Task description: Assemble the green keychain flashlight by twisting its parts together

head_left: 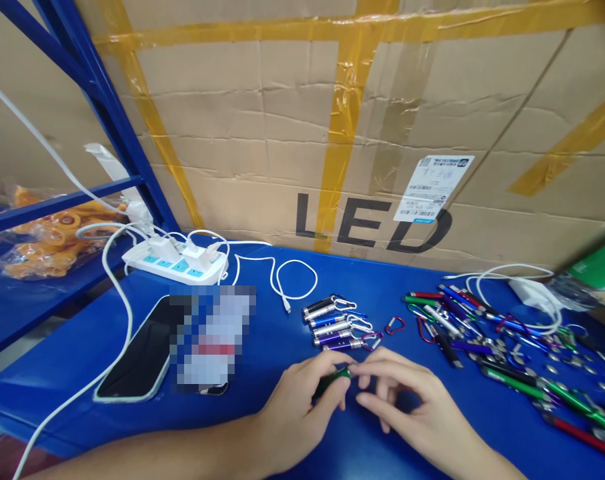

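My left hand (307, 397) is closed around a small green flashlight (327, 383), its near end partly covered by the thumb and fingers. Beside it, my right hand (407, 390) has its index fingertip at the flashlight's end, while the thumb stands apart below; I see nothing held in it. Beyond both hands lies a row of keychain flashlights (332, 328) in black, silver, blue and purple, with carabiner clips on them. A loose red carabiner (395, 325) rests to the right of that row.
A heap of coloured flashlights and pens (522, 380) with small round pieces spreads at right. At left are a dark phone (139, 353), a blurred-out device (215, 340) and a white power strip (202, 272) with cables. A large cardboard box (262, 133) stands behind the blue table (262, 280).
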### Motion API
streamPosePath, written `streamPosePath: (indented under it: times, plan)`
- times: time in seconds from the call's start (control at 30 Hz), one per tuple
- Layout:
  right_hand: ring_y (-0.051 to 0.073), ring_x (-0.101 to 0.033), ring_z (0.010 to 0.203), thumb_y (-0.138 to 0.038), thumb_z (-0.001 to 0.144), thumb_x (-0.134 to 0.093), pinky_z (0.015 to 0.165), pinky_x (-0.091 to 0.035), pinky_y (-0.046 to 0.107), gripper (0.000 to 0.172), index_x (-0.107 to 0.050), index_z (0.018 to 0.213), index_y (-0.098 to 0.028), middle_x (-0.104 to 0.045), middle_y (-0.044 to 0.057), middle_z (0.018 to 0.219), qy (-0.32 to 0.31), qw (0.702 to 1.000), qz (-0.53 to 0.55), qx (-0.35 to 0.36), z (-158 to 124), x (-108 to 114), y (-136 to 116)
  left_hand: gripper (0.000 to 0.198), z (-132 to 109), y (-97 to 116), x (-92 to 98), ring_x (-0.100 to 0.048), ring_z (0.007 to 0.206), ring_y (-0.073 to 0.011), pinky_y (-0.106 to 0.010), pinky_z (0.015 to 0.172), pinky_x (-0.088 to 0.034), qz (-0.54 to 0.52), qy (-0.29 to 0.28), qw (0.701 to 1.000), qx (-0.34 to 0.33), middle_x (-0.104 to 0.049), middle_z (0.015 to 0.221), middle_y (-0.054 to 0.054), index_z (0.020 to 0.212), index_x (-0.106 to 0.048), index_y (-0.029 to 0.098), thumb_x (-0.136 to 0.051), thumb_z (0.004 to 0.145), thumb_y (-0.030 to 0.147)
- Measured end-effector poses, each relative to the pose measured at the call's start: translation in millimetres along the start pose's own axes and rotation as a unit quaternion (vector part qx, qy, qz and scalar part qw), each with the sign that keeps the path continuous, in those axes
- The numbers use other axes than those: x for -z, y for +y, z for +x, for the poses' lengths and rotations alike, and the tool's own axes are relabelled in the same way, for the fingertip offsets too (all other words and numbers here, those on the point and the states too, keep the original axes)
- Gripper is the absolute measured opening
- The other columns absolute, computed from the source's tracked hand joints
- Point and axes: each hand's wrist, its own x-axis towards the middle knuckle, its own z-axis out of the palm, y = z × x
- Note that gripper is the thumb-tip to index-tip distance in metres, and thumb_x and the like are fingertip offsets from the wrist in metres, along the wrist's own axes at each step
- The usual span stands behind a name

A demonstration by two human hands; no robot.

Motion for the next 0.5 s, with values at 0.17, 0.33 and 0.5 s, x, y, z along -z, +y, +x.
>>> streamPosePath:
  times: [0.17, 0.33, 0.5]
  plan:
    - [0.004, -0.052, 0.041, -0.024, 0.079, -0.058, 0.043, -0.047, 0.017, 0.028, -0.060, 0.106, -0.015, -0.057, 0.003, 0.074, 0.027, 0.998, 0.040, -0.046, -0.9, 0.4, -2.5, 0.019, 0.5, 0.8, -0.2, -0.051, 0.064, -0.0052, -0.015, 0.065, -0.035, -0.020, 0.010, 1.000, 0.004, -0.057, 0.068, 0.005, 0.097, -0.057, 0.021, -0.041, 0.089, 0.027]
    - [0.005, -0.052, 0.042, -0.025, 0.080, -0.058, 0.043, -0.045, 0.016, 0.026, -0.059, 0.102, -0.013, -0.056, 0.002, 0.069, 0.040, 0.996, 0.041, -0.064, 0.8, 0.7, 2.3, 0.023, -1.6, 1.4, -0.4, -0.051, 0.064, -0.0052, -0.015, 0.064, -0.035, -0.029, -0.001, 1.000, 0.001, -0.056, 0.068, 0.006, 0.106, -0.055, 0.023, -0.040, 0.089, 0.025]
    - [0.003, -0.050, 0.041, -0.025, 0.080, -0.058, 0.040, -0.046, 0.015, 0.022, -0.061, 0.099, -0.014, -0.056, 0.004, 0.077, 0.054, 0.997, 0.040, -0.050, -0.3, -2.0, 2.1, 0.024, -2.7, 1.7, 0.6, -0.051, 0.064, -0.0057, -0.016, 0.064, -0.034, -0.035, 0.001, 0.999, 0.000, -0.056, 0.067, 0.005, 0.108, -0.054, 0.022, -0.040, 0.089, 0.025]
